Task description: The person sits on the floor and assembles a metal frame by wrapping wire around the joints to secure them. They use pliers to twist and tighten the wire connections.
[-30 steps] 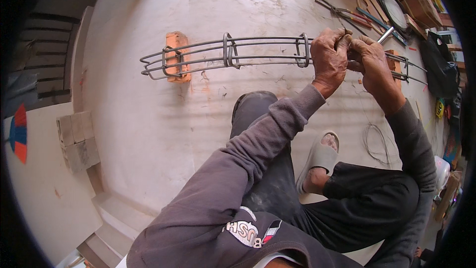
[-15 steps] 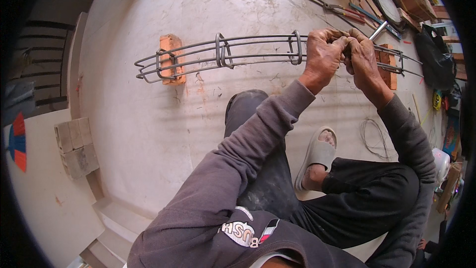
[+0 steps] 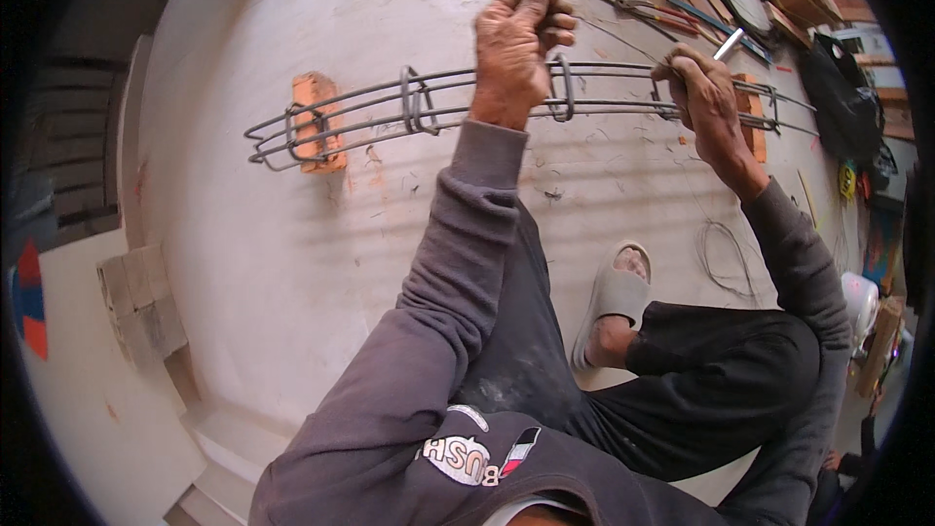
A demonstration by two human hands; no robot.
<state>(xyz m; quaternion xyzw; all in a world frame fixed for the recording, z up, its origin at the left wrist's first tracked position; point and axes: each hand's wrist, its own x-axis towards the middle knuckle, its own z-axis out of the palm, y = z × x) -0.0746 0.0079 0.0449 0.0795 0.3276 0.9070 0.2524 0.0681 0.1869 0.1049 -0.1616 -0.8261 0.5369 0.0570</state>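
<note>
A long narrow rebar cage (image 3: pixel 467 117) of thin dark bars with square stirrups lies across two orange bricks, the left brick (image 3: pixel 317 122) and the right brick (image 3: pixel 752 122). My left hand (image 3: pixel 516 54) is raised over the cage's middle, fingers closed on a thin wire (image 3: pixel 623 42). The wire stretches rightward to my right hand (image 3: pixel 703 102), which is closed over the cage near a stirrup. A shiny metal rod-like tool (image 3: pixel 729 44) sticks out from behind the right hand; its other end is hidden by the fingers.
Long-handled cutters (image 3: pixel 643 10), a blue saw-like strip (image 3: pixel 721 24) and a round dark-rimmed pan (image 3: pixel 745 0) lie at the far right. A black bag (image 3: pixel 842 97) sits right of the cage. Coiled wire (image 3: pixel 726 258) lies near my sandalled foot (image 3: pixel 618 302). Grey blocks (image 3: pixel 141 302) stand at left.
My left hand has moved away from the right hand, to the left and farther up, drawing the wire out between them. My right hand stays by the cage's right part.
</note>
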